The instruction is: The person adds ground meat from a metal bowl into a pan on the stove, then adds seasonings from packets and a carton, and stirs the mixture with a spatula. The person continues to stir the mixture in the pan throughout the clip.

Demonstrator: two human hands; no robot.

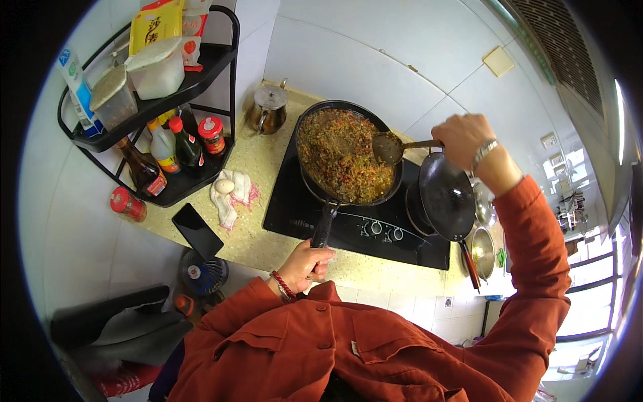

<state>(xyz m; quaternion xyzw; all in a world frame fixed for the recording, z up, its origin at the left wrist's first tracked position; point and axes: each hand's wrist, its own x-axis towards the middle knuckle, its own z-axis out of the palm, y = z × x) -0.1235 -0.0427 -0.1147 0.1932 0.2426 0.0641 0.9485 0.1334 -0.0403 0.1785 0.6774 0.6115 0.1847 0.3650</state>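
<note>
My left hand [305,265] grips the black handle of a deep frying pan [326,227] on the left burner of a black gas stove [286,213]. Chopped food [341,151], brownish with green and red bits, fills much of the pan. My right hand [463,138] is closed around the handle of a metal spatula [389,149]. The spatula's blade rests at the right side of the food, inside the pan. Just below my right hand, a dark wok [446,196] with a wooden handle sits on the right burner.
A black corner rack [211,63] holds bottles, jars, tubs and packets on the left. Near it lie a phone [197,231], a cloth [236,201] with an egg [224,186], and a red-lidded jar [128,203]. A metal pot [270,108] stands behind; a metal bowl [483,254] is at right.
</note>
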